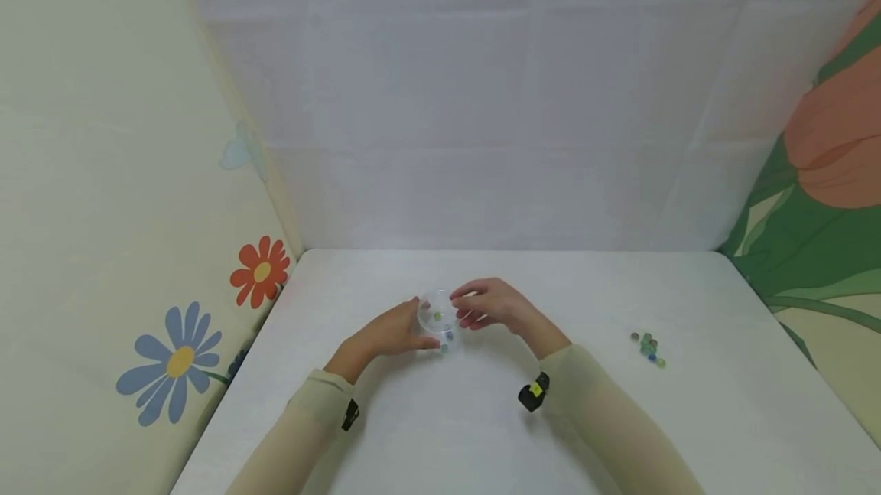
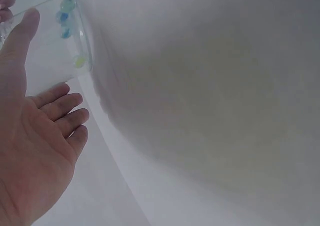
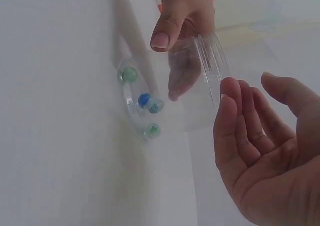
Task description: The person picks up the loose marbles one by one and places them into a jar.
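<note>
A clear jar [image 1: 428, 324] with a threaded rim stands upright on the table, several glass marbles [image 3: 130, 74] in green and blue lying at its bottom. My left hand [image 1: 388, 332] holds the jar from the left side. Its thumb lies on the near wall, and its fingers pass behind and show through the clear wall in the right wrist view. At the jar's mouth, on the right, is my right hand [image 1: 497, 305]; its fingers are loosely bent, fingertips right at the rim, and nothing shows between thumb and fingers.
A small cluster of loose marbles [image 1: 648, 350] lies on the white table [image 1: 440, 434], to the right of my right forearm. A white cloth [image 1: 482, 97] hangs behind the table. Flower-patterned walls [image 1: 82, 174] flank it left and right.
</note>
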`<state>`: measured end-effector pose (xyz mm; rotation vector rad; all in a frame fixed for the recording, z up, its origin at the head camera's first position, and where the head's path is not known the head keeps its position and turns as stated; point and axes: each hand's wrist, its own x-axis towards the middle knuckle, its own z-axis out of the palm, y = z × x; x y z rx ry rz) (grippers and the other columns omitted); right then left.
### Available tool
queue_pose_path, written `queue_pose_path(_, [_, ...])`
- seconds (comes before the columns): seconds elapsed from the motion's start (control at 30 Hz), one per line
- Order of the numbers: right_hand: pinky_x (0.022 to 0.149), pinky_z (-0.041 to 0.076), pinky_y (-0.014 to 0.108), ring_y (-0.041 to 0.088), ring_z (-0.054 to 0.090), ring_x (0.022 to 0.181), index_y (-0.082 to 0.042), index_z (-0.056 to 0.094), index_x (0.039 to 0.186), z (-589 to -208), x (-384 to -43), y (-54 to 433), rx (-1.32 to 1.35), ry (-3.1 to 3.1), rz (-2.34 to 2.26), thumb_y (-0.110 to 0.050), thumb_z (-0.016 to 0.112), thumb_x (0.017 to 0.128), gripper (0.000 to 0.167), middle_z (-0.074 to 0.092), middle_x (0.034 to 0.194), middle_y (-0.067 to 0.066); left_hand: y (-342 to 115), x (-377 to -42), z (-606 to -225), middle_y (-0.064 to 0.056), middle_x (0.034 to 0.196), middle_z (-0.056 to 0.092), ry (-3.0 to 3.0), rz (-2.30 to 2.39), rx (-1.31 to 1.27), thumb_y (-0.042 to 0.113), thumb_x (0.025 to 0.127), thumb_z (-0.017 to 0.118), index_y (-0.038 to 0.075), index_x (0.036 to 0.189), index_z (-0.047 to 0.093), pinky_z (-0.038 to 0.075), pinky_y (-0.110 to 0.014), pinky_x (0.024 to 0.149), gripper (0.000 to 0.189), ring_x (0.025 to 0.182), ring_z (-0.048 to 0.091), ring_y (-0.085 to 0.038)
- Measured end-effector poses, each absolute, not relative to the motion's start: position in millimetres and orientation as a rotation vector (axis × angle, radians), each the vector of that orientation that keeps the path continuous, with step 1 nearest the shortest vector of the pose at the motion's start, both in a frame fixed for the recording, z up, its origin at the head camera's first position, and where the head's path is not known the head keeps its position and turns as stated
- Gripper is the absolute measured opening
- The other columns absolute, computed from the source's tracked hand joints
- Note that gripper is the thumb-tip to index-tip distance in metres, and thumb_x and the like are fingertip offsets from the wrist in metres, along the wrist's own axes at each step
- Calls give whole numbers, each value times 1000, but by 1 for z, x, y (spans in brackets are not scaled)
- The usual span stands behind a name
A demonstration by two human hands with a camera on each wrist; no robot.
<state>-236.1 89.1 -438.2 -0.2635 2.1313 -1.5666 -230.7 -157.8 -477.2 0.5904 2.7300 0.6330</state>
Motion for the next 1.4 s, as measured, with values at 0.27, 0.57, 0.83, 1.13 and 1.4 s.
queue_pose_path(0.27, [78, 63, 34, 20, 73, 81, -1, 65, 129, -437, -235, 92, -237, 2138, -1568, -21, 67, 99, 36, 74, 104, 19, -158, -231, -478, -28, 158, 36, 2723, 661, 590, 56, 83, 78, -10, 154, 27, 35, -51, 118, 110, 145, 38, -38])
queue_pose_path(0.57, [81, 62, 36, 20, 73, 85, -5, 67, 127, -433, -232, 106, -224, 2191, -1551, -23, 65, 100, 33, 73, 101, 10, -158, -230, -478, -27, 156, 39, 2734, 666, 591, 56, 83, 79, -9, 154, 29, 36, -51, 118, 108, 144, 41, -38])
queue_pose_path(0.83, [85, 62, 37, 21, 72, 90, -2, 64, 131, -432, -229, 126, -219, 2215, -1534, -24, 65, 100, 38, 73, 107, 13, -157, -229, -476, -26, 158, 36, 2737, 643, 578, 58, 82, 79, -7, 155, 29, 34, -50, 120, 109, 146, 37, -38])
queue_pose_path(1.13, [86, 61, 37, 22, 73, 93, 2, 61, 132, -438, -228, 151, -191, 2209, -1547, -23, 66, 99, 41, 73, 109, 14, -157, -228, -475, -27, 159, 34, 2733, 628, 582, 57, 83, 78, -9, 155, 25, 32, -50, 120, 111, 147, 35, -39])
queue_pose_path(1.4, [94, 59, 40, 24, 72, 101, 2, 61, 133, -442, -220, 177, -201, 2265, -1492, -25, 64, 101, 42, 70, 119, 19, -157, -228, -476, -25, 160, 32, 2723, 649, 568, 60, 81, 78, -8, 156, 24, 31, -50, 121, 114, 148, 33, -38])
